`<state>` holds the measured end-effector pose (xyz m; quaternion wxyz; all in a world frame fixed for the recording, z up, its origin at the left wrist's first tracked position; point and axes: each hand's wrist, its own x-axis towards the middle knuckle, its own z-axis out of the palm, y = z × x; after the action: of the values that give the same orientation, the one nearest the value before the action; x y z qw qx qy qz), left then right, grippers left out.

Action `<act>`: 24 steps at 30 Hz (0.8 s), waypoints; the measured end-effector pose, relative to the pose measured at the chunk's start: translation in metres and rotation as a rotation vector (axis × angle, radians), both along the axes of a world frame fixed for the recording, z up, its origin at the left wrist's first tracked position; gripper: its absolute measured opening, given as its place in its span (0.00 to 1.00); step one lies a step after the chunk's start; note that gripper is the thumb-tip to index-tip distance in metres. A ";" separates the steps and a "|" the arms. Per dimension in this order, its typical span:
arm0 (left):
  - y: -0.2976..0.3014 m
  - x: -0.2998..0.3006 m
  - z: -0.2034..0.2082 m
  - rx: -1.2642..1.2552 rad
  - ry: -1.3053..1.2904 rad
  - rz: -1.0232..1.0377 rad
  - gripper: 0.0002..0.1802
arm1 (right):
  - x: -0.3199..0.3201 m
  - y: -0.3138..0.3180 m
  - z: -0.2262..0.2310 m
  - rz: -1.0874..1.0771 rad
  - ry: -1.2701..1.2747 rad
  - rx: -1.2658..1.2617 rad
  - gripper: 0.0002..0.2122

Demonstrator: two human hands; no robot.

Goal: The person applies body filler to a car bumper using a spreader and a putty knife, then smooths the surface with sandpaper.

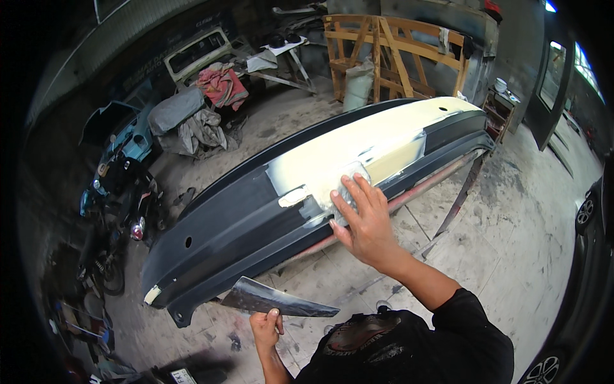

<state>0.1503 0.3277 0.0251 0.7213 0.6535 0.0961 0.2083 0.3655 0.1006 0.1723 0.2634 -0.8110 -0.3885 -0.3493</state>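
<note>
Step in hand, by the look of it: filler work on the car bumper (256, 211), at the smoothing or sanding stage.

Far left, well apart from you: a parked motorcycle (118, 198) in shadow and, behind it, a heap of grey covers (192, 125) with a red cloth on top. None of it touches the work.

Your left hand (267, 323) sits low, near your chest, closed on the lower edge of a flat, wedge-shaped mixing board (275, 299), dark and smeared grey. The board tapers to a point at the right and hangs just below the bumper's lower edge, not touching it.

The bumper lies lengthwise on a stand, running from lower left up to upper right. Its left part is bare dark plastic with a small round hole; the middle and right carry a wide pale cream coat, with dull grey feathered edges where cream meets black.

Your right hand (364, 221) lies flat on the bumper face, fingers spread wide, pressing what seems a grey sanding pad (348, 189) against the feathered patch; the hand hides most of it, so I cannot tell for sure.

Next move, as I judge it: keep pressure even, work along the curve, and keep the board clear of the face.

Beyond, upper right: a wooden frame (396, 54) by the wall.
</note>
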 end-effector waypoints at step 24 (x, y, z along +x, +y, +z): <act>-0.027 0.016 0.011 0.042 0.042 -0.004 0.19 | 0.043 -0.057 -0.007 -0.038 -0.063 0.072 0.23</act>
<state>0.1662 0.3007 0.0362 0.7056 0.6730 0.1056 0.1950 0.4084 0.0438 0.1653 0.2734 -0.7968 -0.3682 -0.3934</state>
